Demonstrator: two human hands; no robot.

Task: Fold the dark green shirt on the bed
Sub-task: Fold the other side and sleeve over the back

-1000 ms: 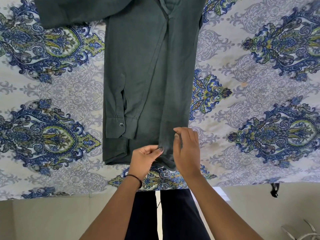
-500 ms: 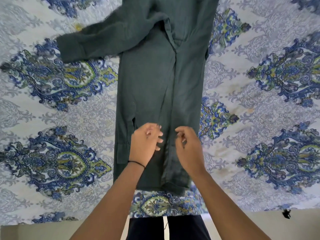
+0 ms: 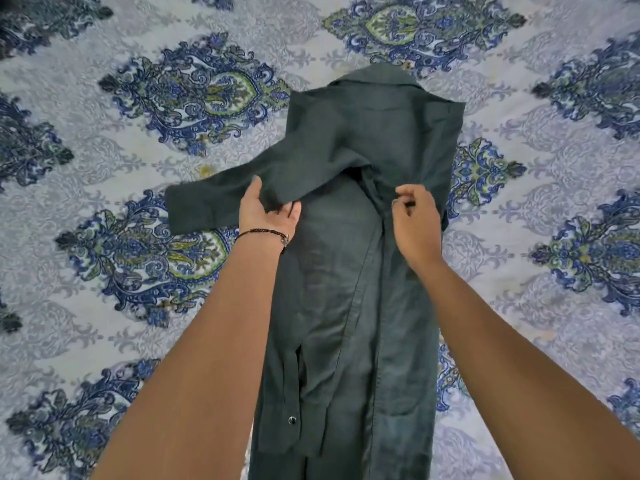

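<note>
Your left hand [image 3: 268,211] reached forward, palm turned partly up, thumb over and fingers under the edge of the spread left sleeve [image 3: 221,194] of the dark green cotton shirt [image 3: 349,306], gripping that cloth. A thin dark beaded bracelet [image 3: 263,233] sat at that wrist. Your right hand [image 3: 414,220] was extended level with it, back toward the camera, fingers curled and thumb meeting fingertips at the folded right side of the shirt; whether cloth was actually pinched there could not be confirmed. Both forearms ran straight out over the garment. It lay lengthwise on the pale bedsheet with blue and green paisley medallions [image 3: 138,265], collar [image 3: 377,76] away from you, right sleeve folded down the body, its cuff with a snap button [image 3: 292,420] nearest you.
</note>
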